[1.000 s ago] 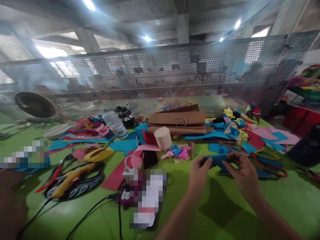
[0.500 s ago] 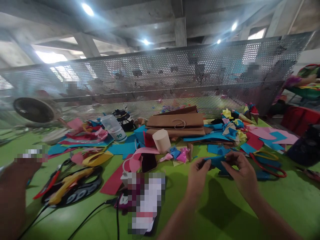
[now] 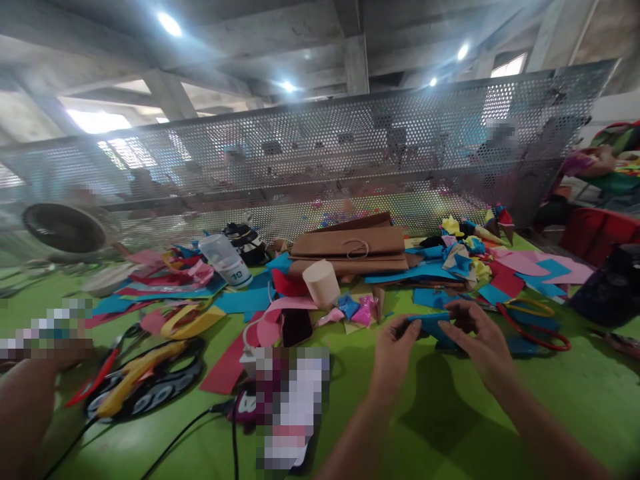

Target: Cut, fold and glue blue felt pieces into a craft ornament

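Observation:
Just above the green table, a small piece of blue paper or felt [image 3: 429,325] is stretched between my two hands. My left hand [image 3: 394,347] pinches its left end between thumb and fingers. At the other end, my right hand [image 3: 477,337] grips it with thumb and fingertips. The piece looks folded; its exact material I cannot make out. Beyond my hands lie more blue sheets [image 3: 431,297], and to the right are scissors with red and yellow handles [image 3: 560,339], partly over blue pieces. Small blue and pink star shapes [image 3: 357,308] rest to the left of my hands.
A co-worker's arm [image 3: 30,393] reaches in at left, beside a yellow glue gun [image 3: 143,373] with a cord. A phone [image 3: 300,413], a cream roll [image 3: 321,283], a plastic cup [image 3: 225,261] and folded brown sheets [image 3: 350,247] stand around. A perforated metal screen [image 3: 320,167] runs behind.
My hands stay nearly in place, still pinching the blue piece, which is turned slightly. At left, the co-worker's arm has shifted and lowered. The whole view moves slightly.

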Demonstrator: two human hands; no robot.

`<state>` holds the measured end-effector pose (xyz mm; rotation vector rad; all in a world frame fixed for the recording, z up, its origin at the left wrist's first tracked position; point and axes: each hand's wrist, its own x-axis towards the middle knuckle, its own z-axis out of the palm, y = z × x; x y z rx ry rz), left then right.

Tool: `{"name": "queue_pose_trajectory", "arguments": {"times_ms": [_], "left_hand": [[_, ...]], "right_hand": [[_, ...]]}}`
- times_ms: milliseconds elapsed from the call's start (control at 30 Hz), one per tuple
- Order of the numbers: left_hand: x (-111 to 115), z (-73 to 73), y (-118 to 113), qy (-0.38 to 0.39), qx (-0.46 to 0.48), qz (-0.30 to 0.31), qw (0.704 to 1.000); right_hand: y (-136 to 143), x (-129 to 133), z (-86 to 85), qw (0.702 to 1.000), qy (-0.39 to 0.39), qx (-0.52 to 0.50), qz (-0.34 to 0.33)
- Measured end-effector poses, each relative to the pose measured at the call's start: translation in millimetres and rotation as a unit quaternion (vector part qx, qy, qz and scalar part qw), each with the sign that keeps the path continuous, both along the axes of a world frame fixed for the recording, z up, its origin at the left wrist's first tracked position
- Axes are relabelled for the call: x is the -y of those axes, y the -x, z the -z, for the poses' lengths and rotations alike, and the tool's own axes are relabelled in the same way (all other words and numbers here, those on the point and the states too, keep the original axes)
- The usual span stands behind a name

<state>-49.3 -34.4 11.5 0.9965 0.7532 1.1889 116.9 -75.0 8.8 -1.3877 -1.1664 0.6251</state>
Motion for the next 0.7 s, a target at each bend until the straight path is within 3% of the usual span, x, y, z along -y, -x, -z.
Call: {"name": "queue_pose_trajectory", "arguments": {"times_ms": [233, 700], "left_hand": [[0.7, 1.3, 0.7, -0.024, -0.019, 0.016, 0.999], [0.0, 4.0, 0.6, -0.031, -0.027, 0.023, 0.999]], "right_hand": [[-0.9, -1.2, 1.1, 0.996, 0.045, -0.052, -0.058], [-2.7, -3.3, 9.3, 0.992, 0.049, -0.097, -0.07]]}}
